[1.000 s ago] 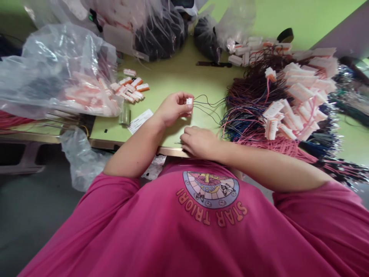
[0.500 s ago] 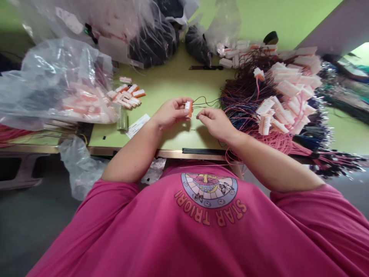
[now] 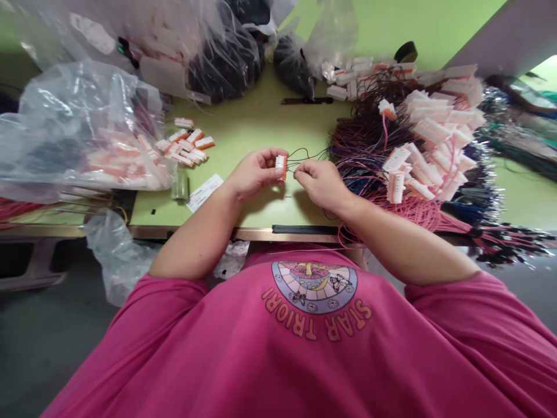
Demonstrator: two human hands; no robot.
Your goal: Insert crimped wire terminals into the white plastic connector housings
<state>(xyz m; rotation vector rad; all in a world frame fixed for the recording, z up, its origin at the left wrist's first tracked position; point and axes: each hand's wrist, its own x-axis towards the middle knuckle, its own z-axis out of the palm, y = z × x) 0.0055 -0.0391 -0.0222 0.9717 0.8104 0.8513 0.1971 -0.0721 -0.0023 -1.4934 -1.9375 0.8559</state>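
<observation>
Between the thumb and fingers of my left hand (image 3: pixel 256 174) is a white and orange connector housing (image 3: pixel 281 168), its orange side turned to the right. Dark wires (image 3: pixel 304 154) run from that side toward the wire bundle. My right hand (image 3: pixel 319 181) is closed in a pinch on a thin wire (image 3: pixel 292 170), just right of the housing. The wire's tip is too small to make out, so I cannot tell whether it touches the housing. Both hands are above the green table (image 3: pixel 261 130).
Loose connector housings (image 3: pixel 187 145) lie at left, spilling from a clear plastic bag (image 3: pixel 91 110). A large wire bundle (image 3: pixel 361 133) with white housings covers the right. A knife (image 3: pixel 307 101) lies at the back, black strips (image 3: pixel 304 229) along the front edge, a paper label (image 3: pixel 204 193) by my left forearm.
My right hand has come slightly closer to the housing, bringing the wire to its orange side. The left hand still holds the housing. The whole view has shifted a little.
</observation>
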